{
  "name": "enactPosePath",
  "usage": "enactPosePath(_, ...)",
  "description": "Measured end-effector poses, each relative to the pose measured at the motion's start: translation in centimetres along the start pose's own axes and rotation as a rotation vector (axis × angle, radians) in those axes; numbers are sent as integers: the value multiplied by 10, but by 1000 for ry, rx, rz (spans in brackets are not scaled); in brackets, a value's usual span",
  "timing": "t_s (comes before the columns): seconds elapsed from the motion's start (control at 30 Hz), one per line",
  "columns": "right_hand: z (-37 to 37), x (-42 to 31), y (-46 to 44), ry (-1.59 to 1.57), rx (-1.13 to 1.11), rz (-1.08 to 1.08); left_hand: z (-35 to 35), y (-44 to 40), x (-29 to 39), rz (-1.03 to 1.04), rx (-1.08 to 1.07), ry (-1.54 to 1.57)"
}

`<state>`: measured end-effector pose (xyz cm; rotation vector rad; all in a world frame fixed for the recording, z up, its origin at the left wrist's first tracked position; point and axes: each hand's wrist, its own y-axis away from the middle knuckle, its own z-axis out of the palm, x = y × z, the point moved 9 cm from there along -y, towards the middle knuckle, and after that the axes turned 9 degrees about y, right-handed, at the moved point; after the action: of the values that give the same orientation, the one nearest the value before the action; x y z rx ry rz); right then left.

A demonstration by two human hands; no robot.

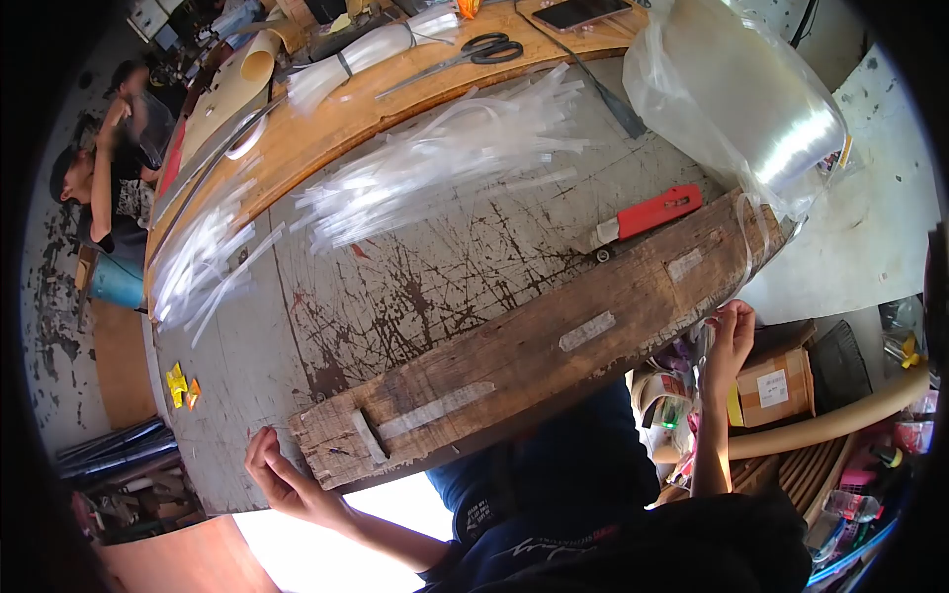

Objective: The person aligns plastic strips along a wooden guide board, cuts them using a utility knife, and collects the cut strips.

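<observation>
Left hand (287, 482) loosely spread, right hand (730, 334) apparently pinching a clear strip (747, 242), which could snag on the rough plank (524, 346) if pulled hard.

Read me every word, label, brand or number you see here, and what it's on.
No text reads clearly.
Shirt: script and smaller print, too blurred.
Box: white label, too small.
Other person's shirt: pale print, too blurred.
</observation>
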<state>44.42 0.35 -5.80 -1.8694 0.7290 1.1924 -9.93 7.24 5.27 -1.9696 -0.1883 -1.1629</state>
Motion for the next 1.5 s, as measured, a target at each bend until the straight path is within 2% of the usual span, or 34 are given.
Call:
enactPosePath(0.07, -1, 64, 5, -71, -16, 257, 0, 1, 5, 25, 23, -1)
enactPosePath(0.17, 11, 100, 10, -75, 3, 352, 1, 0, 6, 42, 8, 15)
enactPosePath(0.23, 20, 106, 11, -111, -44, 355, 0, 0, 5, 51, 3, 6)
enactPosePath(0.33, 40, 107, 11, -77, -244, 318, 0, 0, 6, 52, -8, -2)
enactPosePath(0.47, 45, 115, 17, -141, -200, 302, 2, 1, 6, 45, 3, -5)
enactPosePath(0.57, 42, 128, 24, -102, -255, 291, 1, 1, 6, 46, 6, -2)
enactPosePath(0.63, 34, 175, 24, 187, -419, 204, 1, 1, 6, 46, -1, 6)
enactPosePath(0.67, 21, 215, 20, 291, -432, 62, 1, 1, 5, 48, -1, 7)
enactPosePath(0.7, 5, 249, 28, 323, -283, 404, 1, 1, 5, 49, -4, 7)
enactPosePath(0.77, -17, 284, 36, 364, -305, 762, 1, 1, 4, 50, -11, 11)
enactPosePath(0.8, -29, 283, 33, 434, -252, 814, 1, 1, 3, 52, -12, 14)
enactPosePath(0.9, -54, 340, 23, 421, -301, 906, 2, 1, 4, 37, -6, 3)
enactPosePath(0.93, -46, 334, 17, 342, -537, 890, 2, 1, 4, 37, -11, 0)
enactPosePath(0.97, -54, 333, 6, 379, -423, 875, 2, 1, 4, 34, -13, 1)
enactPosePath(1.03, -57, 335, -25, 79, -277, 669, 3, 2, 5, 30, -22, -1)
enactPosePath(1.1, -57, 307, -52, 446, -295, 431, 4, 1, 6, 39, -21, -28)
enactPosePath(1.13, -49, 307, -58, 447, -293, 438, 5, 1, 6, 40, -28, -28)
enactPosePath(1.2, -11, 264, -68, -207, -452, 89, 4, 1, 6, 45, -23, -30)
enactPosePath(1.23, -8, 259, -68, -207, -452, 91, 4, 1, 5, 45, -25, -31)
enactPosePath(1.27, -4, 263, -67, 25, -486, 146, 4, 1, 4, 48, -27, -28)
enactPosePath(1.37, -3, 310, -60, 162, -498, -31, 4, 1, 4, 41, -25, -27)
enactPosePath(1.43, 1, 297, -28, 248, -377, 301, 4, 1, 3, 30, -23, -27)
enactPosePath(1.5, 5, 291, -11, 483, -468, 170, 3, 1, 3, 35, -24, -23)
